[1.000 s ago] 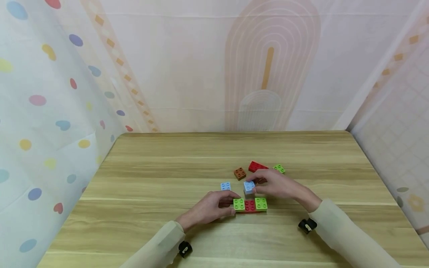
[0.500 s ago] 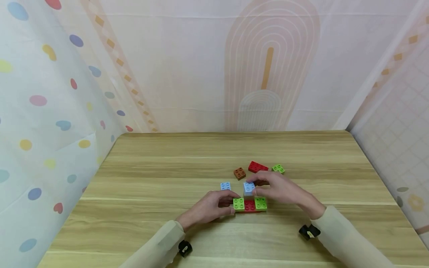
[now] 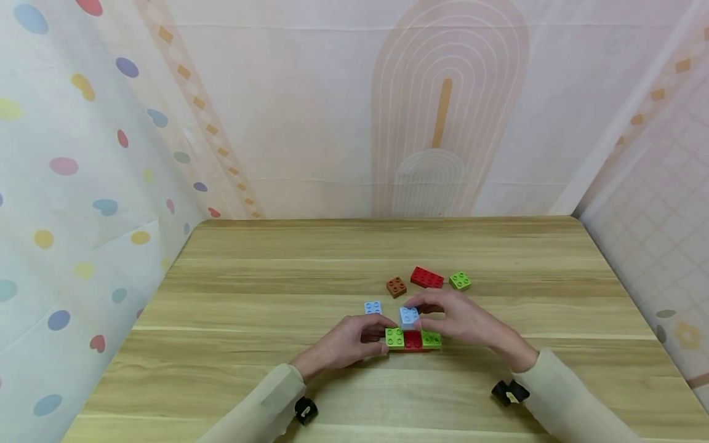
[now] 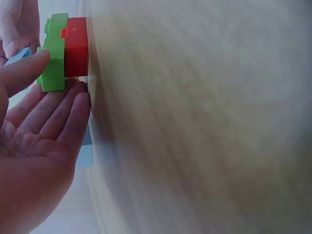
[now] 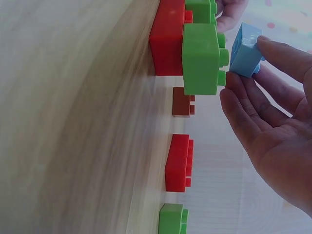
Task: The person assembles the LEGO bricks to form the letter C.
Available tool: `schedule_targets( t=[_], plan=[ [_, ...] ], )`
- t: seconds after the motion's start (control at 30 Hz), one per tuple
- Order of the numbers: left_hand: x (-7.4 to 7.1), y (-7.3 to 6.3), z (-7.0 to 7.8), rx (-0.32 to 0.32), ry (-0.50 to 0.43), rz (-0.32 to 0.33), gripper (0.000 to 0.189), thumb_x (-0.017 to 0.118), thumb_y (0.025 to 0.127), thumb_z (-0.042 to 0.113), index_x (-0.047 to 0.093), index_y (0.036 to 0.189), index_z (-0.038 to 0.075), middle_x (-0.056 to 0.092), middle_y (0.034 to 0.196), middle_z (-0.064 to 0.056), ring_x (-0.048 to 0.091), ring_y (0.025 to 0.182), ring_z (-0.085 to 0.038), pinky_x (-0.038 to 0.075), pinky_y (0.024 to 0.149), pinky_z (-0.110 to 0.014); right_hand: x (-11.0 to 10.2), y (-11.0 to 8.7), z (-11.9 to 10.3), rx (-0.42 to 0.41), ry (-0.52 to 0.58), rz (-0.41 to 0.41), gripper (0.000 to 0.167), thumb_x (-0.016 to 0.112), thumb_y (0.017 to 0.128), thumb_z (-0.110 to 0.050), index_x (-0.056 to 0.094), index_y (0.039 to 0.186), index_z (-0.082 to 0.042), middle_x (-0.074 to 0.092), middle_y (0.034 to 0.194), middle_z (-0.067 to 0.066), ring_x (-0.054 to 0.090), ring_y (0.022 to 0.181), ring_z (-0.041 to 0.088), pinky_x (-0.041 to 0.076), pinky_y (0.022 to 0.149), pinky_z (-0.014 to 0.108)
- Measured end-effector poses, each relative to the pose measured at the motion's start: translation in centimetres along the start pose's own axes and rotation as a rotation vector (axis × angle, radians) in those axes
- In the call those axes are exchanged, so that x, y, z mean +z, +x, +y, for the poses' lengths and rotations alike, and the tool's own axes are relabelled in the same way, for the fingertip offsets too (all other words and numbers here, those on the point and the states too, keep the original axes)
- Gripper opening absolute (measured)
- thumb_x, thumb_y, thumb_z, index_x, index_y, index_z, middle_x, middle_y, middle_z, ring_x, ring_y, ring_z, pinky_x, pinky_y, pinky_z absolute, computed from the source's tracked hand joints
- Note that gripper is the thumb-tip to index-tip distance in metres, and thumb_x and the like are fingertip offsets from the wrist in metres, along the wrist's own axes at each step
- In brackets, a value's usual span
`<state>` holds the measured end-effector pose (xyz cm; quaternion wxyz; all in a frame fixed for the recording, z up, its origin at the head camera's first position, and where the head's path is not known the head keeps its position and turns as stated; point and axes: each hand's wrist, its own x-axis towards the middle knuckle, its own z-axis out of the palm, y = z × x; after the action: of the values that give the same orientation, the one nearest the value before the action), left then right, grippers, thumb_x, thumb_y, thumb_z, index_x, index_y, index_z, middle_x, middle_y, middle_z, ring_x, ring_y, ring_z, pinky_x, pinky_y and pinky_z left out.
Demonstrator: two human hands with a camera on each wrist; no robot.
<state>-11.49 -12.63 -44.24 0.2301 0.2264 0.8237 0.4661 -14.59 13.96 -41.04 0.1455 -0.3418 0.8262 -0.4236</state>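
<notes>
A red block (image 3: 412, 340) lies on the table with one green block on each end, the left green block (image 3: 394, 338) and the right green block (image 3: 432, 339); its middle studs show between them. My left hand (image 3: 349, 341) grips the left end, its thumb against the green block (image 4: 53, 68) and its fingers at the far side. Above and slightly behind the middle, my right hand (image 3: 462, 317) pinches a light blue block (image 3: 408, 318). In the right wrist view that blue block (image 5: 245, 51) is held slightly tilted, apart from the green block (image 5: 201, 58) nearest that camera.
Another light blue block (image 3: 373, 307) lies just behind my left fingers. Farther back on the wooden table (image 3: 277, 277) are a brown block (image 3: 396, 287), a red block (image 3: 426, 277) and a green block (image 3: 460, 281). Patterned cloth (image 3: 310, 123) hangs behind the table.
My right hand has moved slightly left and nearer the red block's middle, carrying the light blue block. The loose green and red blocks behind it show more fully. My left hand stays put.
</notes>
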Motion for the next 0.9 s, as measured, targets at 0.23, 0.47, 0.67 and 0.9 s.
schedule_targets(
  t=[0.23,0.47,0.67,0.9],
  plan=[
    [0.0,0.0,0.0,-0.003,0.001,0.002,0.033,0.070,0.095,0.017,0.063,0.127,0.018,0.063,0.128,0.001,0.060,0.117,-0.013,0.049,0.098,-0.030,0.5,0.0,-0.2,0.009,0.005,-0.008,0.030,0.068,0.096,-0.028,0.067,0.124,-0.017,0.065,0.117,-0.008,0.060,0.101,0.012,0.053,0.086,0.028],
    [0.0,0.0,0.1,-0.007,0.003,0.010,0.034,0.072,0.093,0.016,0.063,0.126,0.013,0.064,0.126,-0.001,0.061,0.115,-0.014,0.050,0.096,-0.028,1.2,-0.1,-0.6,-0.007,0.022,-0.008,0.028,0.069,0.095,-0.023,0.067,0.123,-0.018,0.066,0.117,-0.009,0.061,0.104,0.011,0.053,0.087,0.029],
    [0.0,0.0,0.1,-0.004,0.018,0.010,0.036,0.072,0.093,0.017,0.061,0.127,0.011,0.064,0.127,-0.003,0.062,0.115,-0.014,0.050,0.096,-0.027,1.7,-0.1,-0.8,-0.023,0.003,-0.006,0.029,0.070,0.094,-0.026,0.067,0.123,-0.018,0.065,0.116,-0.010,0.060,0.103,0.011,0.054,0.088,0.034],
    [0.1,0.2,0.0,-0.002,0.021,0.009,0.036,0.072,0.093,0.017,0.061,0.126,0.010,0.065,0.125,-0.003,0.062,0.114,-0.013,0.050,0.095,-0.025,2.2,-0.2,-1.1,-0.018,-0.005,-0.008,0.030,0.071,0.094,-0.021,0.066,0.122,-0.015,0.064,0.115,-0.008,0.061,0.103,0.010,0.054,0.088,0.030]
  ],
)
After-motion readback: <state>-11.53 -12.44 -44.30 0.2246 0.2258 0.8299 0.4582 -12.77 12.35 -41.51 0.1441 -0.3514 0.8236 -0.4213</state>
